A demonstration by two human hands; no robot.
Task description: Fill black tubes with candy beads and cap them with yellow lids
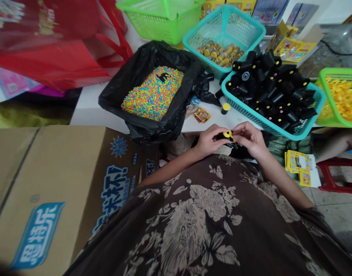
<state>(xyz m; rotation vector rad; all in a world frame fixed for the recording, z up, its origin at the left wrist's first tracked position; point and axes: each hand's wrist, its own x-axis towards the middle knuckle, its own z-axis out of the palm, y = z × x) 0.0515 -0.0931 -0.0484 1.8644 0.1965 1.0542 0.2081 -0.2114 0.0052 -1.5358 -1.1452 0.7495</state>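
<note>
My left fingers (219,130) hold a small round yellow-and-black piece (227,134); right fingers (242,140) pinch its yellow edge, near the teal plastic basket (260,123) of black cylinders (269,94).

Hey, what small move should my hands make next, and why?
Perhaps steady the yellow piece with the left hand while the right hand adjusts its edge: fingertips of both hands meet at it, though its exact fit is too small to tell.
</note>
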